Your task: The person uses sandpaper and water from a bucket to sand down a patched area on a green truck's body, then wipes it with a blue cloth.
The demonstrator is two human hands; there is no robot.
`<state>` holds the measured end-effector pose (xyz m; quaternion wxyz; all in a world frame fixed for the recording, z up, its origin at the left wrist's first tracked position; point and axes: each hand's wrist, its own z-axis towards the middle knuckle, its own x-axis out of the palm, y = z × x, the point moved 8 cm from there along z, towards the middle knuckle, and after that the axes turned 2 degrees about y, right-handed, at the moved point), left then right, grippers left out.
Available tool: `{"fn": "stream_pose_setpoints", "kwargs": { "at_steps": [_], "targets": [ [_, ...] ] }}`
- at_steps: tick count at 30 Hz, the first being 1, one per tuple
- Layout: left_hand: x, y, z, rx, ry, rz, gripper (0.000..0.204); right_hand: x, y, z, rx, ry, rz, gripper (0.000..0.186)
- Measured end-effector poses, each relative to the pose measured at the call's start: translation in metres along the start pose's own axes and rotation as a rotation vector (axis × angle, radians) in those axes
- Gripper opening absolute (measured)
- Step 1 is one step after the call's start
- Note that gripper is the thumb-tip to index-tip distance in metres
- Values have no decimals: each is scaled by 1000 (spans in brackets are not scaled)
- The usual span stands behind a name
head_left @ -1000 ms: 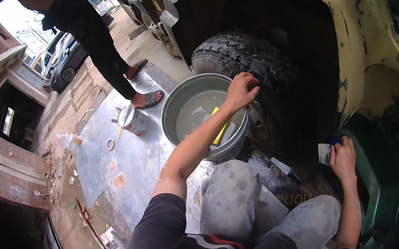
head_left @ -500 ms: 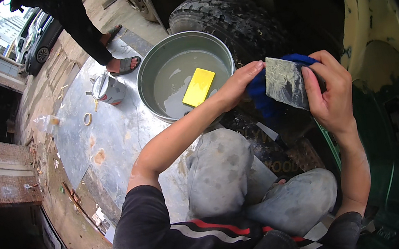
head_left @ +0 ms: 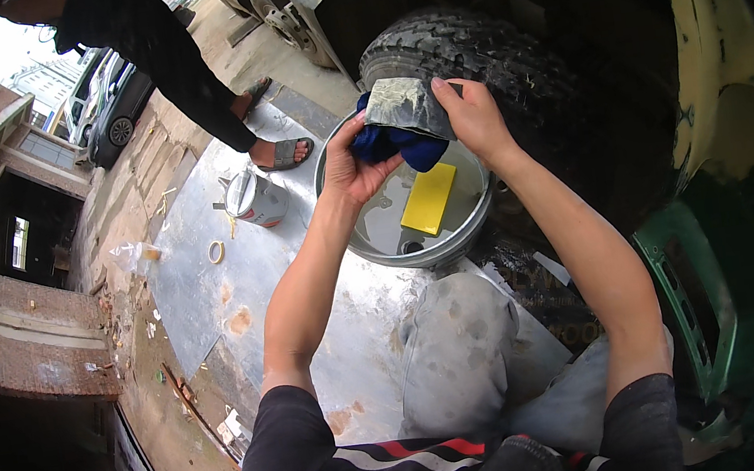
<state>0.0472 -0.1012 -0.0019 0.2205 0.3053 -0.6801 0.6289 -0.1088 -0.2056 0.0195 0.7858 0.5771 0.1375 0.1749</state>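
Above the far side of a round metal basin [head_left: 440, 253], both my hands hold a dark sheet of sandpaper [head_left: 403, 103] smeared with pale residue. My left hand [head_left: 352, 169] is closed around a bunched blue cloth [head_left: 424, 151] and the sheet's left edge. At the other edge, my right hand [head_left: 478, 119] pinches the sheet between thumb and fingers. Cloudy water fills the basin's bottom, and a yellow rectangular block [head_left: 430, 199] lies in it. A small dark round thing [head_left: 411, 246] sits by the near rim.
A large tyre [head_left: 457, 47] stands behind the basin, with green bodywork [head_left: 699, 290] to my right. Left of the basin are a lidded can [head_left: 257, 199], a tape roll [head_left: 216, 251] and a plastic bag [head_left: 132, 257]. Another person's sandalled foot [head_left: 285, 153] is beyond the can.
My hands have moved left with the sandpaper and blue cloth, from beside the green bodywork to over the basin. The view has shifted, so the basin appears farther right and lower.
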Motion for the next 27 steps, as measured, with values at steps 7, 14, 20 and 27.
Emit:
{"fn": "stream_pose_setpoints", "kwargs": {
  "at_steps": [7,14,20,27],
  "targets": [
    [-109,-22,29,-145,-327,634,40,-7,-30,5,32,-104,-311,35],
    [-92,30,62,-326,8,1929,69,45,-44,-17,-31,489,-1071,20],
    [-107,101,50,-755,228,2362,66,62,-88,-30,70,939,-1274,23],
    [-190,144,44,-968,559,2535,45,65,-121,-39,236,1163,-1280,29]
  ]
}}
